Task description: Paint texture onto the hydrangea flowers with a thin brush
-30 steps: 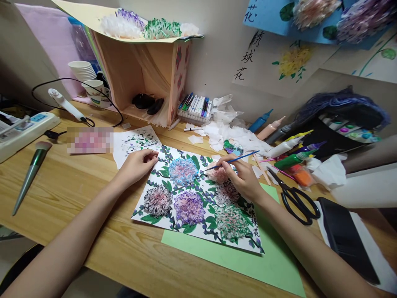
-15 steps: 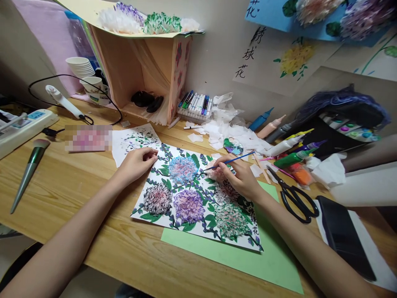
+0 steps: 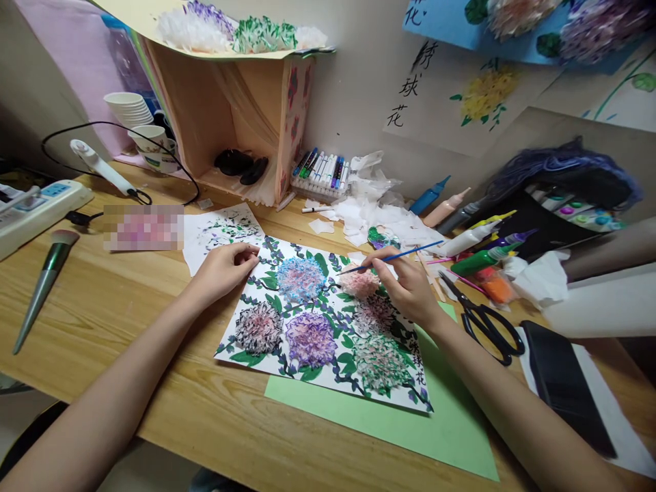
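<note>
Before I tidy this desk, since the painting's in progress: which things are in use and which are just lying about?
In use:
right hand holding the thin paintbrush
left hand pressing the flower painting
green paper underneath

Lying about:
scissors
marker set
big makeup brush
power strip

Thin blue-handled paintbrush [image 3: 394, 259]: slanted low, handle up toward the right, tip down-left at the edge of the pink tissue flower [image 3: 360, 283]. Flower painting [image 3: 322, 321]: white sheet lying flat on the wooden desk, skewed, its lower right part overlapping a green paper sheet [image 3: 389, 424]. Six fluffy tissue blooms on it, blue, pink, purple, black-white, dark pink and green-pink, among painted green leaves and purple vines.
</note>
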The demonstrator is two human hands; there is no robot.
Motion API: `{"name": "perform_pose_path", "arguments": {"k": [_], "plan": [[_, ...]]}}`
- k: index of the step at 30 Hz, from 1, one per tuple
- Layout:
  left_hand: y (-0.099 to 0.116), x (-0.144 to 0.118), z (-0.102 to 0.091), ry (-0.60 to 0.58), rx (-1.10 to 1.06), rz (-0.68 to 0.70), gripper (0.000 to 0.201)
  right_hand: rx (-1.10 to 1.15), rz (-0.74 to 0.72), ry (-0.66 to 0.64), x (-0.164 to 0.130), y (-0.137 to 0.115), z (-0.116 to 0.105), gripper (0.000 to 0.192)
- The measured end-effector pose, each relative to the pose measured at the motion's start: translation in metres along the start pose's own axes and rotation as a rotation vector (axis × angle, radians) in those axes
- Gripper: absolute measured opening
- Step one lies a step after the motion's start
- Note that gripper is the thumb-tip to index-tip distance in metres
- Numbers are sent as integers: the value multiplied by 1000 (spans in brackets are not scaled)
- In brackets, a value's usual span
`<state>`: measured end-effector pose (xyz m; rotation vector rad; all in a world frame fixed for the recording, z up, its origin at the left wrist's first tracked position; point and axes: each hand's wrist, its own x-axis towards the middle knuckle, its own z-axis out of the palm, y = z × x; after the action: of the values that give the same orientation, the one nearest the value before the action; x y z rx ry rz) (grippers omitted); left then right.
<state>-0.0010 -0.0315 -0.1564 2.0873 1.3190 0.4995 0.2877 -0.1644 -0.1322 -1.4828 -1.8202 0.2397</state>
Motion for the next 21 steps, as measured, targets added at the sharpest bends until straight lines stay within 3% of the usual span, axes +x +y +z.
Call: {"name": "perform_pose_path", "arguments": {"k": [6,10,14,17,21], "plan": [[1,0,-1,5,-9,-8,43,22,41,133,13,6,-15,20],[0,-1,-2,-2,-1,-11,43,117,146,255,43,27,-21,27],[-1,-1,-1,-6,5,-3,41,184,194,251,77,42,-16,27],[-3,-1,1,-8,9,0,41,49,160,242,88,43,-19,24],[-4,-1,2,-26,-6,-12,44,-176,141,234,81,49,-37,20]]}}
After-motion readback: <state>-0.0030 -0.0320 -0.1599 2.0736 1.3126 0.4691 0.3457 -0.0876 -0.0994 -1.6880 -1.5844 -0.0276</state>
